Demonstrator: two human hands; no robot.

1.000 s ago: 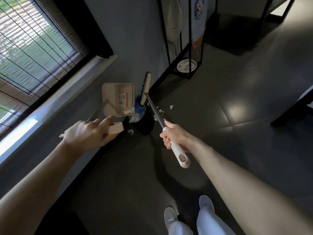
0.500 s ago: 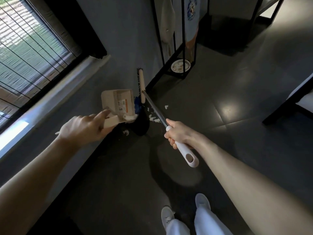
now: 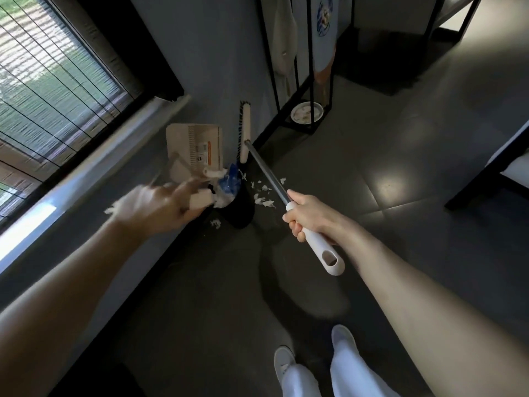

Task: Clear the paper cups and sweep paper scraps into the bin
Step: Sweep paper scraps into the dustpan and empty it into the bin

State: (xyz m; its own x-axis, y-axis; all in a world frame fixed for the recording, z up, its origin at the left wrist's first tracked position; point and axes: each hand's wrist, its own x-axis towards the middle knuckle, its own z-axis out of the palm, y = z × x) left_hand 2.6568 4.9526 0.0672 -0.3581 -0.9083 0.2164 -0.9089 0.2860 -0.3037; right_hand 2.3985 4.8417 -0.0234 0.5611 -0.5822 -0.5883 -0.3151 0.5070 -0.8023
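Note:
My left hand (image 3: pixel 160 207), blurred by motion, grips the white handle end of a beige dustpan (image 3: pixel 194 144). The pan is tipped up against the wall, its lower edge over a black bin (image 3: pixel 242 207) holding a blue bag and white paper. My right hand (image 3: pixel 309 216) grips the white grip of a broom (image 3: pixel 267 171); its head (image 3: pixel 245 130) stands by the wall behind the bin. White paper scraps (image 3: pixel 263 196) lie on the floor right of the bin, and one scrap (image 3: pixel 215 223) lies in front of it.
A black metal rack (image 3: pixel 307 81) stands against the wall with a white dish (image 3: pixel 307 111) at its base. A window with blinds (image 3: pixel 43 81) and its sill (image 3: pixel 86 173) run along the left. Dark furniture legs (image 3: pixel 486 173) stand at the right. My white shoes (image 3: pixel 286 362) are below.
My left hand has moved quickly with the dustpan handle, and the pan now sits closer over the bin. My right hand keeps its grip on the broom.

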